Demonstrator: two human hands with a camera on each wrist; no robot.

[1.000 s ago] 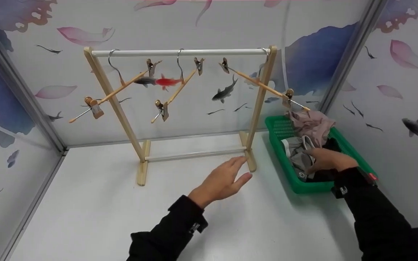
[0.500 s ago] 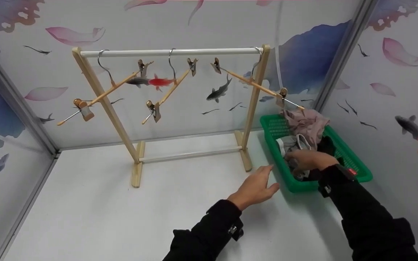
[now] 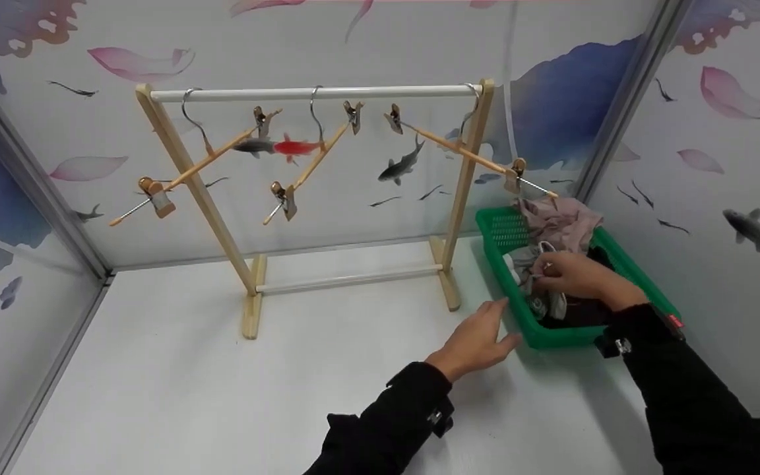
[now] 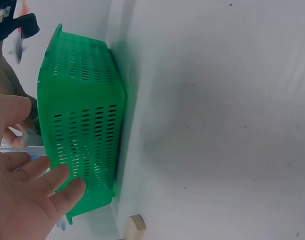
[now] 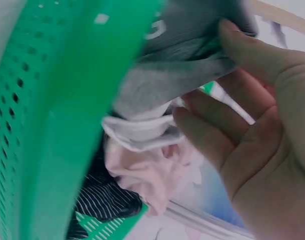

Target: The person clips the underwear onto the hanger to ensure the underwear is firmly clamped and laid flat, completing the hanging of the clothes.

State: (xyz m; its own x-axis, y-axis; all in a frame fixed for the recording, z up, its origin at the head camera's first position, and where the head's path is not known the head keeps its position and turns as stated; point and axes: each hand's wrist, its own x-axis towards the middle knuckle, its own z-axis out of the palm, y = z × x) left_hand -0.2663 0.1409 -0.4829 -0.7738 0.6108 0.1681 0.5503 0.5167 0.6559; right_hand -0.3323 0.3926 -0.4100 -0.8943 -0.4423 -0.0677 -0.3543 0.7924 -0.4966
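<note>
My right hand [image 3: 574, 274] is over the green basket [image 3: 517, 303] and pinches a grey garment [image 5: 162, 82] between thumb and fingers. The right wrist view shows the cloth raised in folds, with a white mark near its top. Below it are a piece with a white band [image 5: 140, 132], a pale pink garment [image 5: 147, 167] and dark striped cloth [image 5: 105, 200]. Just left of the basket, my left hand [image 3: 475, 340] holds nothing, its fingers extended and thumb apart. In the left wrist view those fingers overlap the basket's perforated wall [image 4: 85, 135].
A wooden rack stands on the white table [image 3: 175, 369], with a white top rail [image 3: 393, 93]. Three clip hangers hang from it: a left one [image 3: 205, 161], a middle one [image 3: 314, 165] and a right one [image 3: 459, 150]. The right hanger's end reaches over the basket's back. Patterned walls surround the table.
My left hand has moved right, up beside the basket. My right hand has reached into the grey cloth and now pinches and lifts part of it.
</note>
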